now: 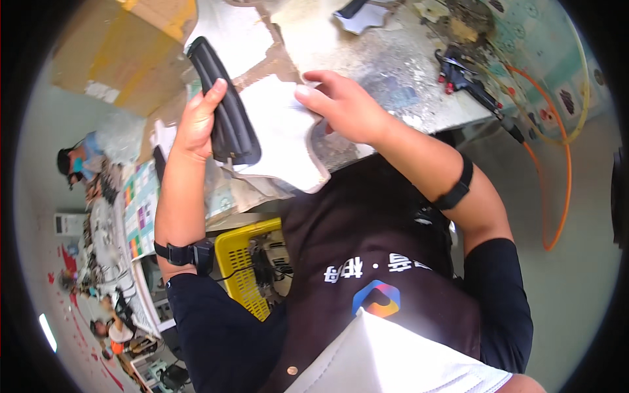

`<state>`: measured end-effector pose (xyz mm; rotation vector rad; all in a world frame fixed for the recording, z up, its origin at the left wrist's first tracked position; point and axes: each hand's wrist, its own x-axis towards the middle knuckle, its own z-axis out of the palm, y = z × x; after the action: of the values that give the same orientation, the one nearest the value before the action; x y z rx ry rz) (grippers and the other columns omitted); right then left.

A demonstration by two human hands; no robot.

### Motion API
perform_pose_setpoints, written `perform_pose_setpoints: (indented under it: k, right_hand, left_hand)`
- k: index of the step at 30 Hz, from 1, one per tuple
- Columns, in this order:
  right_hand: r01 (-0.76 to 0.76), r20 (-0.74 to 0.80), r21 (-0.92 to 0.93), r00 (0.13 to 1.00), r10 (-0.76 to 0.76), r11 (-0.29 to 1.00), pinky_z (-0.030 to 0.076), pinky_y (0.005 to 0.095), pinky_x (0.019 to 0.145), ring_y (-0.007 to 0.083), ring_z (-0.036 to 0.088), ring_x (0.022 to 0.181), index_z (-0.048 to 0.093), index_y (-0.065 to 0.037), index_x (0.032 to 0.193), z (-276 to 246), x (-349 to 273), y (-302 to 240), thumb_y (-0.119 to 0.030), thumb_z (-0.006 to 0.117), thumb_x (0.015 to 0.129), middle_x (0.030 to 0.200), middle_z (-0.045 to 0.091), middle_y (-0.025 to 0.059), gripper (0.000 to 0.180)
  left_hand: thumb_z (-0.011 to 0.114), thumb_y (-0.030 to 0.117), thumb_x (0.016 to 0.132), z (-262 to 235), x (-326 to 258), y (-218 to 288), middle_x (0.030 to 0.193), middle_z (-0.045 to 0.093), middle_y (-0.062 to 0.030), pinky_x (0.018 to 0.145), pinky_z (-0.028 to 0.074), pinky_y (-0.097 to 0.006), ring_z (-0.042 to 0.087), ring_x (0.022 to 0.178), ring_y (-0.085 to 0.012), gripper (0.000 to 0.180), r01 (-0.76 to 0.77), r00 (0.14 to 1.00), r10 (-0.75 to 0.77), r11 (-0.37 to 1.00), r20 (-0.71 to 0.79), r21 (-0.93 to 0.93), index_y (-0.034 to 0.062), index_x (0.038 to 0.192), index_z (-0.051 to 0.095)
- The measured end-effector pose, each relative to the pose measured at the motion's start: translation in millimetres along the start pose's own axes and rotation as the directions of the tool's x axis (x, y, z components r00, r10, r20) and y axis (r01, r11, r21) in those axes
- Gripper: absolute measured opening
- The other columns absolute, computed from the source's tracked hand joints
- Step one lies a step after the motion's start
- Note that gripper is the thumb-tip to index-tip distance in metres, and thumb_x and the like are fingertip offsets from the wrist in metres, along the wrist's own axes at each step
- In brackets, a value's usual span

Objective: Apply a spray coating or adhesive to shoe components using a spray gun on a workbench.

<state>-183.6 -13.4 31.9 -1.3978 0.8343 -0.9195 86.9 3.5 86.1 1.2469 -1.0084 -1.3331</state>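
Note:
My left hand (198,123) is closed around a long black padded piece (230,111) with a smooth, leather-like surface and raised lengthwise ridges. Its thumb lies across the black piece, which is tilted over the worktable (400,85). Beneath the piece is a white irregular sheet (282,141) with curved edges, reaching past the near table edge. Over the right side of this sheet, my right hand (347,108) is open, with thumb and fingers apart and nothing visible in it. Some of its fingers are hidden below the palm.
A black hand tool (468,82) with red parts lies at the right, joined to an orange hose (567,190). Cardboard (124,59) stands at the far left. A yellow basket (226,252) sits below the table edge. Other people (78,164) are at the left.

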Motion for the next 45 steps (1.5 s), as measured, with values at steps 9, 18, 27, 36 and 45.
perform_pose_setpoints:
  k: [9, 18, 27, 36, 45]
  right_hand:
    - [0.207, -0.228, -0.046, 0.950, -0.212, 0.977, 0.046, 0.0256, 0.070, 0.0072, 0.052, 0.077, 0.066, 0.001, 0.114, -41, -5, -7, -0.013, 0.058, 0.098, 0.085, 0.064, -0.0016, 0.023]
    - [0.231, -0.345, 0.301, 0.931, -0.120, 0.925, 0.052, 0.0279, 0.064, 0.0138, 0.064, 0.080, 0.063, 0.004, 0.112, -76, 123, -82, -0.016, 0.059, 0.096, 0.095, 0.066, 0.0078, 0.026]
    - [-0.042, 0.093, -0.652, 0.987, 0.135, 0.757, 0.054, 0.0367, 0.084, 0.0245, 0.066, 0.094, 0.061, 0.001, 0.123, -28, 144, -12, -0.045, 0.063, 0.094, 0.105, 0.069, 0.0147, 0.055]
    - [0.096, 0.181, -0.498, 0.983, -0.005, 0.862, 0.049, 0.0398, 0.069, 0.0291, 0.060, 0.069, 0.066, 0.001, 0.088, 35, 139, -33, -0.034, 0.062, 0.095, 0.074, 0.064, 0.0182, 0.035]
    - [0.093, 0.050, 0.053, 0.994, -0.096, 0.994, 0.046, 0.0281, 0.058, 0.0121, 0.054, 0.061, 0.068, 0.000, 0.088, 66, 191, -43, -0.027, 0.059, 0.098, 0.071, 0.063, 0.0031, 0.030]
  left_hand:
    - [0.045, 0.050, 0.102, -8, 46, -54, 0.129, 0.061, -0.0169, 0.098, 0.051, -0.040, 0.062, 0.114, -0.0272, 0.062, 0.033, 0.999, -0.027, 0.944, 0.024, -0.327, -0.0030, 0.135, 0.051]
    - [0.048, 0.047, 0.101, -34, 55, -76, 0.131, 0.060, -0.0139, 0.103, 0.046, -0.039, 0.060, 0.117, -0.0270, 0.059, 0.006, 0.981, -0.092, 0.894, -0.169, -0.447, -0.0001, 0.137, 0.049]
    - [0.039, 0.046, 0.103, -37, 47, -79, 0.137, 0.055, -0.0150, 0.108, 0.040, -0.040, 0.054, 0.125, -0.0290, 0.060, -0.129, 0.980, 0.022, 0.823, -0.195, -0.553, -0.0010, 0.140, 0.045]
    - [0.045, 0.054, 0.101, -32, 37, -60, 0.133, 0.057, -0.0145, 0.105, 0.043, -0.040, 0.056, 0.121, -0.0273, 0.064, -0.132, 0.988, 0.047, 0.765, -0.149, -0.631, 0.0004, 0.137, 0.049]
    - [0.053, 0.028, 0.103, -54, 36, -35, 0.101, 0.059, -0.0060, 0.083, 0.048, -0.031, 0.057, 0.092, -0.0149, 0.027, -0.630, 0.464, 0.370, 0.777, -0.805, -0.007, 0.0011, 0.104, 0.053]
